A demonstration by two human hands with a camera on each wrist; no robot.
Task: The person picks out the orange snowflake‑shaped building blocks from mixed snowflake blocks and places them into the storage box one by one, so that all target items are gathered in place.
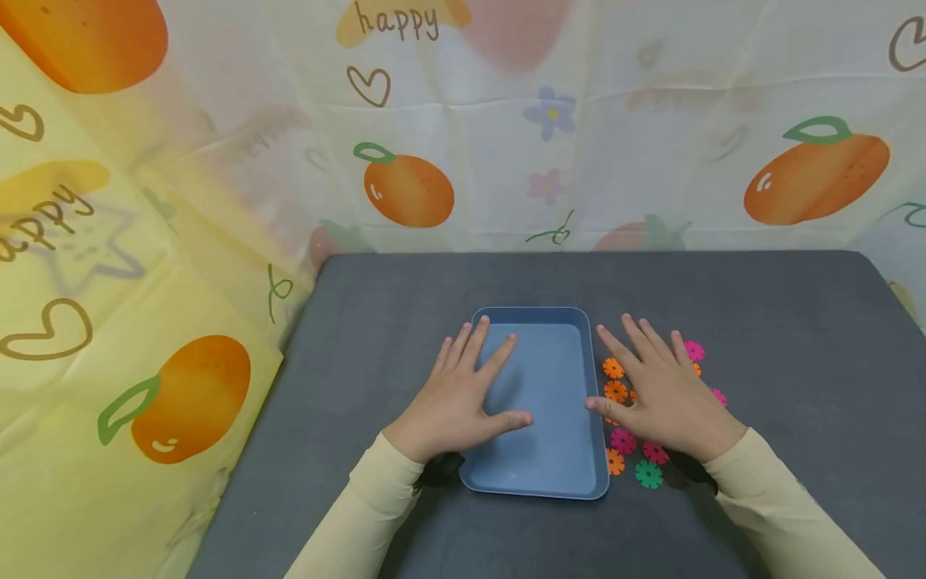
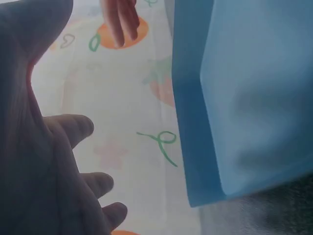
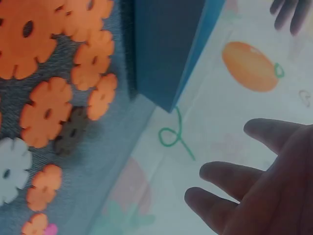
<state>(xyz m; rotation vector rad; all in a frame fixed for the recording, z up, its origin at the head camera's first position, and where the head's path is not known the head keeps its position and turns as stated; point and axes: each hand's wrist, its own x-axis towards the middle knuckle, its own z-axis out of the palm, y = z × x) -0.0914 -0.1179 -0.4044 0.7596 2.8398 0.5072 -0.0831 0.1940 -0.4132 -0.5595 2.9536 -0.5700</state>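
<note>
A shallow blue tray [image 1: 542, 402] with a raised rim lies lengthwise on the dark grey table. Over its left edge, my left hand [image 1: 459, 398] spreads its fingers, palm down and holding nothing. My right hand [image 1: 661, 394] hovers by the tray's right edge, fingers splayed and thumb tip overlapping the rim in the head view. Beneath and around that hand lie flat notched plastic discs: orange [image 1: 615, 462], pink [image 1: 623, 441] and green [image 1: 649, 474]. The right wrist view also shows a white disc [image 3: 12, 171] and a dark disc [image 3: 72, 132]. The right palm hides several discs.
The grey table [image 1: 810, 386] extends on both sides of the tray. A patterned cloth [image 1: 492, 161] with oranges, hearts and lettering hangs behind the table and along its left side.
</note>
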